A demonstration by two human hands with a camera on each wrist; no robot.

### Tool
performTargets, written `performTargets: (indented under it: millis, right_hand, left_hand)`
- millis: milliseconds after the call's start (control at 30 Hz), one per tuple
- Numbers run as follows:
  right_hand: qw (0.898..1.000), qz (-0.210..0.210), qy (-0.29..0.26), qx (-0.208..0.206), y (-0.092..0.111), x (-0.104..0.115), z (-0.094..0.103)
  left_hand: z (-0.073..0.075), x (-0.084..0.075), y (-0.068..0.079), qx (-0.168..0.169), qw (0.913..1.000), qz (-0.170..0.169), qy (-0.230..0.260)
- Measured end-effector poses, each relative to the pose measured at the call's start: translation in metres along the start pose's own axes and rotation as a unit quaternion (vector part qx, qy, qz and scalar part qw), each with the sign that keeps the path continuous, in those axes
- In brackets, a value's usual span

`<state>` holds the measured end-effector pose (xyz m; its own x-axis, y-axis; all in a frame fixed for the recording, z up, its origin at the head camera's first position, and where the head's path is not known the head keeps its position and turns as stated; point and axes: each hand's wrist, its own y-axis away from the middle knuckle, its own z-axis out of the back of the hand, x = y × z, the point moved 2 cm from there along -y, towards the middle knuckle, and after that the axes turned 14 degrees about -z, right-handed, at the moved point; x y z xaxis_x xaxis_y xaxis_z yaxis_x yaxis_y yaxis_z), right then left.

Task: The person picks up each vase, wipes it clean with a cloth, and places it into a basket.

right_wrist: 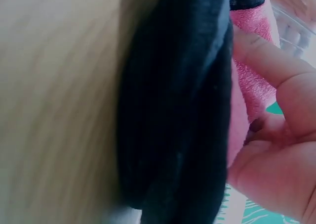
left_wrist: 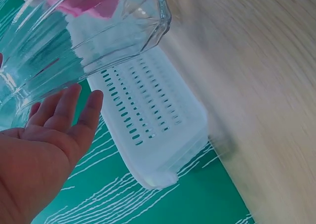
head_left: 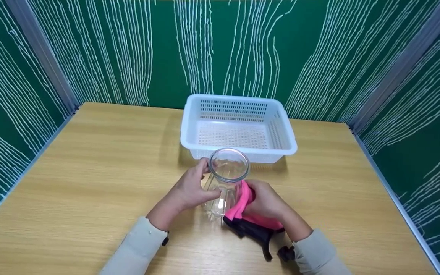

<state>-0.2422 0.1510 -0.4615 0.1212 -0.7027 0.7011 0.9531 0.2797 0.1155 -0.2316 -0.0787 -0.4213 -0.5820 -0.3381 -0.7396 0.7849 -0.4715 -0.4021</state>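
A clear glass jar [head_left: 220, 202] with a round open mouth is held tilted above the wooden table, in front of the basket. My left hand [head_left: 190, 188] grips it from the left, thumb on the near side and fingers round the far side. Bunched in my right hand [head_left: 266, 200] is a pink cloth with black edging [head_left: 239, 208], pressed to the jar's right side. The cloth's black part hangs down close to the tabletop and fills much of the right wrist view. In the left wrist view the ribbed jar [left_wrist: 118, 41] lies over the fingers.
A white perforated plastic basket [head_left: 239, 149] stands at the back of the wooden table [head_left: 120, 168], just beyond the jar. Green panels with white wavy lines [head_left: 220, 46] close off the back and both sides, joined by grey metal posts [head_left: 48, 57].
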Motion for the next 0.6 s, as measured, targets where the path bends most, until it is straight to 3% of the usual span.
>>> performTargets:
  millis: [167, 367, 600]
  right_hand:
    - [1.000, 0.016, -0.018, -0.016, 0.001, 0.001, 0.004]
    - [0.997, 0.004, -0.080, -0.022, 0.002, 0.010, 0.013]
    - [0.978, 0.005, -0.205, -0.039, 0.004, 0.021, 0.023]
  left_hand:
    - [0.001, -0.001, -0.001, 0.007, 1.0000, 0.006, -0.001]
    - [0.002, -0.001, -0.002, 0.013, 0.9998, 0.010, 0.014]
    - [0.003, -0.001, -0.003, 0.011, 0.9998, 0.012, 0.009]
